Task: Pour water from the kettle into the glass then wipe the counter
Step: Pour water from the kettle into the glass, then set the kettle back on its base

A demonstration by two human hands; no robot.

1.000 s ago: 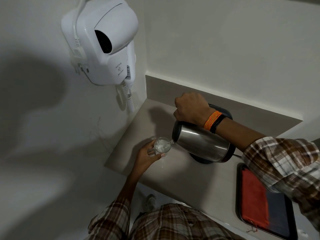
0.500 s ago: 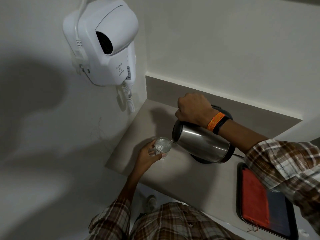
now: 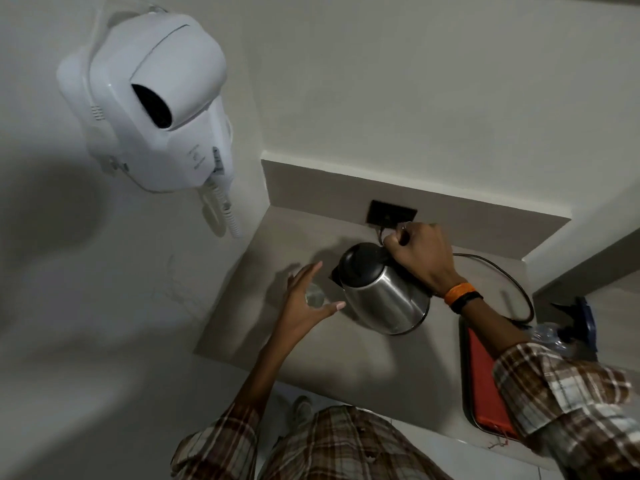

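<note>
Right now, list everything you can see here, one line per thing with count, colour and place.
kettle: one, steel with black lid, mid counter, held by its handle
glass: one, clear, on counter left of kettle, partly hidden by fingers
counter: one, beige, in the wall corner
hair dryer: one, white, wall-mounted upper left
socket plate: one, black, on the backsplash
cord: one, black, looping right of kettle
tray: one, dark, right counter edge
cloth: one, red, on tray
spray bottle: one, clear with blue top, far right
left hand: open, around glass
right hand: on kettle handle
</note>
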